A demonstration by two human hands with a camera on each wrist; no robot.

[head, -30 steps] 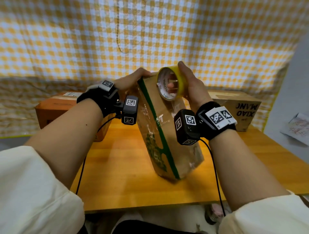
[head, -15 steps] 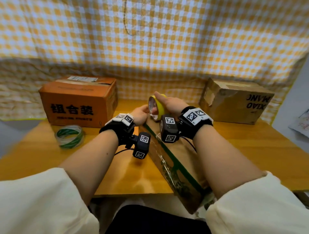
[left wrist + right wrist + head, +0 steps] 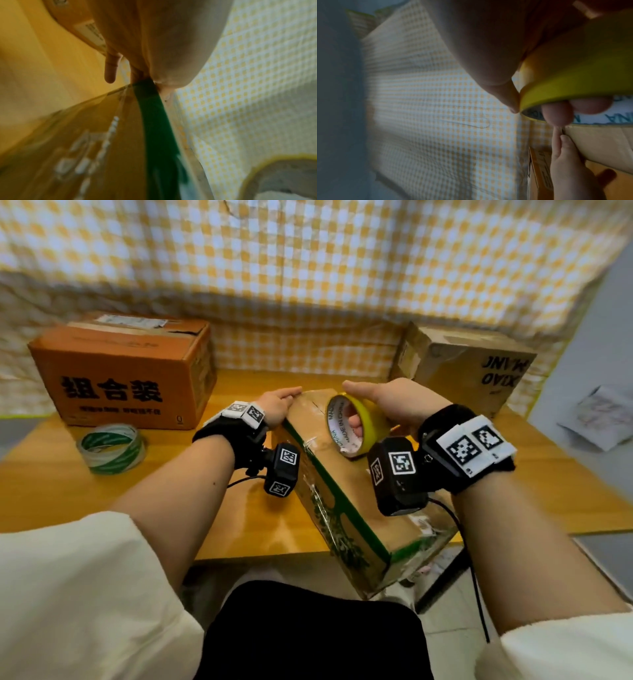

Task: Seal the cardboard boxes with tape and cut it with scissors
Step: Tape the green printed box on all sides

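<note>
A long brown box with a green stripe (image 3: 346, 484) lies tilted across the table's front edge, its near end hanging over my lap. My left hand (image 3: 279, 405) pinches the box's far left corner, thumb on top and fingers behind it; the left wrist view shows the same corner of the box (image 3: 102, 135). My right hand (image 3: 387, 409) grips a yellow tape roll (image 3: 356, 426) standing on the box's top face, fingertips (image 3: 556, 115) through the core and thumb over the rim. No scissors are in view.
An orange box (image 3: 120, 371) stands at the back left of the wooden table (image 3: 68, 491), a brown box (image 3: 472, 364) at the back right. A green-and-white tape roll (image 3: 109, 448) lies in front of the orange box. Checked cloth hangs behind.
The striped box, held upright and high a second ago, has come down and now lies tilted over the table's edge. Both hands dropped with it, and the yellow roll sits on its top.
</note>
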